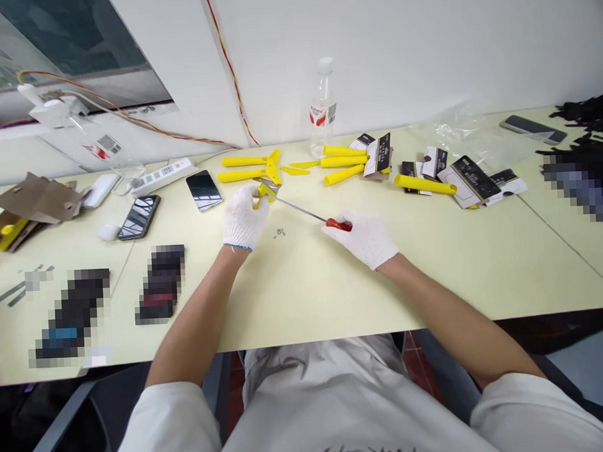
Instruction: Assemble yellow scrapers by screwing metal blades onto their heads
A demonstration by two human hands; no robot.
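My left hand point(244, 218), in a white knit glove, is closed around a small yellow plastic part point(264, 193) with a metal piece on it. My right hand point(369, 238), gloved the same way, grips a screwdriver by its red handle point(339, 224). The long thin shaft point(301, 209) slants up and left, its tip at the yellow part; exact contact is too small to tell. Several tiny screws point(280, 233) lie on the table between my hands. Just beyond my left hand are yellow scraper-like tools point(244, 176) with long handles.
A plastic bottle point(323, 112) stands by the wall. More yellow handles point(346, 161) and black-and-white cards point(468, 180) lie at the back right. Phones point(204, 190), a power strip point(163, 177) and an open cardboard box point(28, 204) are on the left. Clear plastic bags point(470, 133) lie behind.
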